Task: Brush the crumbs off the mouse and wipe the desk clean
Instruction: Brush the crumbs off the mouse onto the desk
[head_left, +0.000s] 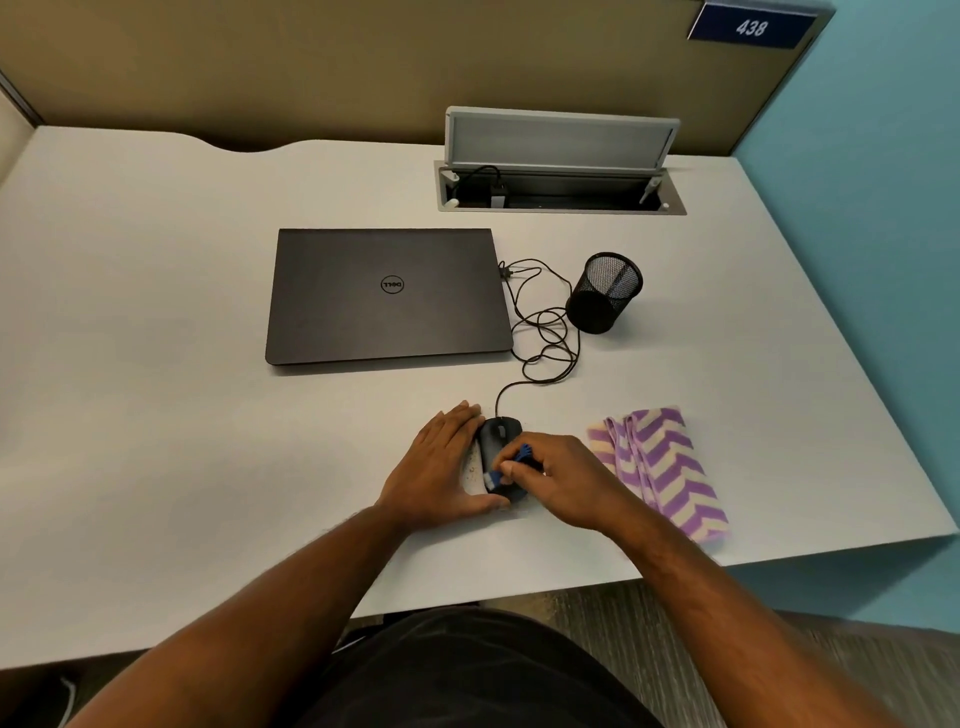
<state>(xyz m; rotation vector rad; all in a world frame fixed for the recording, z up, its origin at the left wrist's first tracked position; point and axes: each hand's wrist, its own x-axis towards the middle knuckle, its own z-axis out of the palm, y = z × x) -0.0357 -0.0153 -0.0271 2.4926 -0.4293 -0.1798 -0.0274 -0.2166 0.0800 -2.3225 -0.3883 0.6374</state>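
Observation:
A black wired mouse (497, 439) lies on the white desk (156, 364) near its front edge. My left hand (441, 467) cups the mouse's left side, thumb curled under its near end. My right hand (563, 480) pinches a small blue brush (511, 465) and holds it on the mouse's back. Small crumbs (471, 467) speckle the desk between my left hand and the mouse. A folded cloth (665, 467) with purple and cream chevrons lies just right of my right hand.
A closed dark laptop (387, 296) sits behind the mouse. The mouse cable (545, 332) loops between the laptop and a black mesh pen cup (605, 293). An open cable hatch (561, 176) is at the back. The desk's front edge runs close to the cloth.

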